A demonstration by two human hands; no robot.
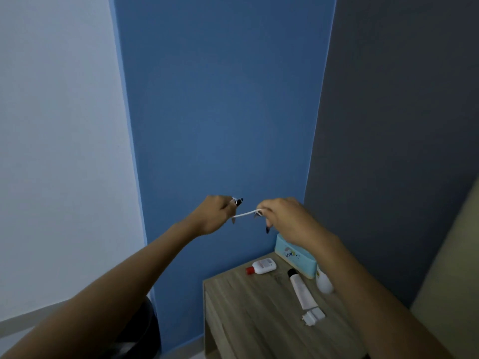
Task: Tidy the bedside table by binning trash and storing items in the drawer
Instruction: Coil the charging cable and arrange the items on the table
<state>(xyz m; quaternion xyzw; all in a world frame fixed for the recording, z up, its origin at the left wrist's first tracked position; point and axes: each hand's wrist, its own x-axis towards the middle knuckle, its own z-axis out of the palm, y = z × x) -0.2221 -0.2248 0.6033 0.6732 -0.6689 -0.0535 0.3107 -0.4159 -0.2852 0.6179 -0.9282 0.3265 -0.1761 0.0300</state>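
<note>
Both hands are raised in front of the blue wall, above the wooden bedside table (248, 309). My left hand (215, 216) and my right hand (282, 216) each pinch one end of a short white cord (243, 215) stretched between them. On the table lie a small white bottle with a red cap (261, 266), a pale tube with a black cap (302, 290), a white plug adapter (313, 316) and a white bottle (324, 281) partly hidden by my right forearm. A light blue box (295, 255) stands at the back.
A black bin (145, 330) stands on the floor left of the table, mostly hidden by my left arm. A beige bed edge (451, 268) lies at the right. The dark grey wall runs behind the table's right side.
</note>
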